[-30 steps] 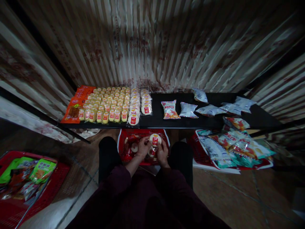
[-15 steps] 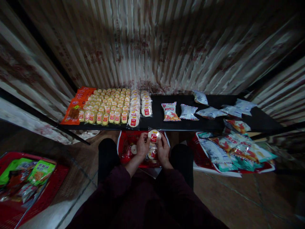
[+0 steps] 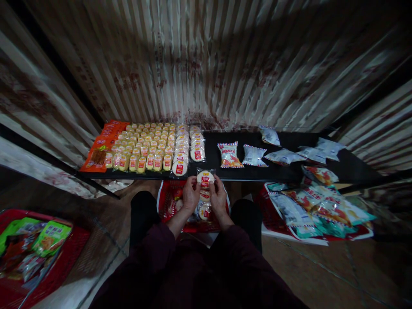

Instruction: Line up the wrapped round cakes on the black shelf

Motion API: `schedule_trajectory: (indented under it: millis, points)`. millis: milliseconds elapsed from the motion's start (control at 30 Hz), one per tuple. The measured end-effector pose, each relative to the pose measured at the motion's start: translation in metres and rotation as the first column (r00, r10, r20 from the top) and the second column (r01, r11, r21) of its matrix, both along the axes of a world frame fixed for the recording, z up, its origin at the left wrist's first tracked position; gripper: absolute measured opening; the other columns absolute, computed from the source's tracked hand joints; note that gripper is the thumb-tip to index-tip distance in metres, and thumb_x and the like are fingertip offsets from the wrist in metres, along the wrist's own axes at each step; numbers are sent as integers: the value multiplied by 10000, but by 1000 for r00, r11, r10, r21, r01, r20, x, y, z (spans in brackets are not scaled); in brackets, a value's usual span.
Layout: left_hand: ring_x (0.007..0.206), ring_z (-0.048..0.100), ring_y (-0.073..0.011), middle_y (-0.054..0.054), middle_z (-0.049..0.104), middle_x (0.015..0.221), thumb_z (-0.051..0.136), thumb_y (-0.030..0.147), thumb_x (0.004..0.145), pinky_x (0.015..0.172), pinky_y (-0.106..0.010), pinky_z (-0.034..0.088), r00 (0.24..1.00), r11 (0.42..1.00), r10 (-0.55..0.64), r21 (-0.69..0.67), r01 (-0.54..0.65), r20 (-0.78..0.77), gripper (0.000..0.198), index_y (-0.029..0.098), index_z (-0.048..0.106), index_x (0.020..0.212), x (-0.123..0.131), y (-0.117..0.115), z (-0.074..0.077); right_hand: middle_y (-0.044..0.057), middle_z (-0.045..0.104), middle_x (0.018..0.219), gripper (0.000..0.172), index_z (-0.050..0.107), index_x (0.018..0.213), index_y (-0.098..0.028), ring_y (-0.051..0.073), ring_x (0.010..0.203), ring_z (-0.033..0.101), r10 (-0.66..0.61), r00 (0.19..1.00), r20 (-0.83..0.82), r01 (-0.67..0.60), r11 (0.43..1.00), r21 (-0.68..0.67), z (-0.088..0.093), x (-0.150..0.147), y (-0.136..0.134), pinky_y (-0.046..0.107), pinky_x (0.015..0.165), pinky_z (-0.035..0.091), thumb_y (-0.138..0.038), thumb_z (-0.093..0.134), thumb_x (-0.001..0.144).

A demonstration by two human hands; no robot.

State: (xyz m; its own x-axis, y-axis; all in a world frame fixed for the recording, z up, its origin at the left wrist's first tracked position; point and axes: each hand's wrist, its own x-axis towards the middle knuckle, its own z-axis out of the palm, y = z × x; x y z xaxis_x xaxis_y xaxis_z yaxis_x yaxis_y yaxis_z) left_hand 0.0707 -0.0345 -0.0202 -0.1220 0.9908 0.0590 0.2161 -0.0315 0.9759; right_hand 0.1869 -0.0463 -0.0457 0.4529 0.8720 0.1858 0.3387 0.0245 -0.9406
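My left hand [image 3: 191, 195] and my right hand [image 3: 218, 197] pinch a round white cracker [image 3: 205, 179] in a clear wrapper with a red and yellow label. It is held at the front edge of the black shelf [image 3: 210, 150]. Below it, more wrapped crackers [image 3: 205, 211] lie in a red basket [image 3: 162, 191] between the knees. On the shelf, overlapping rows of the same round crackers [image 3: 179, 167] stop just beyond my fingers. Left of these stand many small yellow wrapped cakes [image 3: 149, 162], with orange snack bags [image 3: 99, 156] at the far left end.
Striped snack bags [image 3: 230, 155] are scattered over the right half of the shelf. Another red basket [image 3: 291, 231] at the lower right overflows with chip bags [image 3: 317, 201]. At lower left stands a red basket [image 3: 74, 244] of mixed packets. Patterned curtains [image 3: 193, 64] hang behind the shelf.
Both hands have raised the cracker slightly, closer to the shelf's front edge. The view has tilted a little, so the shelf appears lower.
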Motion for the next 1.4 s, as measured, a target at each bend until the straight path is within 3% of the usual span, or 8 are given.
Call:
schedule_trajectory:
  millis: [133, 333, 533, 833, 1400]
  points:
    - [932, 591, -167, -71, 631, 1022, 537, 125, 796, 879, -318, 467, 1000, 997, 22, 70, -23, 8, 220, 186, 574, 1004, 1, 6, -1, 106, 648, 1185, 534, 540, 1275, -185, 235, 1024, 611, 6, 1000, 5, -6, 1000, -6, 6, -2, 7, 374, 908, 464, -507, 461, 856]
    - [1018, 563, -197, -99, 611, 1072, 477, 70, 786, 949, -366, 446, 989, 992, 51, 122, -34, -141, 308, 173, 574, 1060, 1, 9, 7, 121, 661, 1157, 551, 532, 1284, -168, 241, 995, 628, 12, 999, 30, -12, 1000, -9, 12, -2, 20, 370, 878, 478, -507, 456, 857]
    - [1127, 538, -204, -104, 594, 1146, 450, 44, 767, 1029, -376, 410, 984, 988, 47, 155, -20, -174, 404, 178, 572, 1128, 3, 12, 12, 111, 666, 1150, 535, 549, 1257, -172, 236, 1005, 623, 34, 999, 34, -35, 999, 19, 14, 0, 37, 373, 903, 470, -511, 451, 855]
    - [1280, 443, -227, -147, 496, 1344, 436, 28, 759, 1113, -398, 339, 976, 981, 32, 195, 11, -214, 474, 134, 568, 1201, 8, 22, 8, 120, 633, 1211, 541, 544, 1260, -163, 243, 1041, 608, 83, 996, 35, -84, 996, 36, 9, 4, 59, 390, 940, 453, -496, 463, 841]
    - [1328, 400, -234, -131, 453, 1408, 447, 15, 741, 1132, -420, 333, 942, 970, -42, 214, 119, -332, 544, 140, 543, 1262, 10, 37, -2, 124, 672, 1127, 465, 555, 1243, -151, 234, 975, 635, 97, 979, 179, -98, 995, -7, 9, 6, 94, 392, 920, 475, -358, 412, 853]
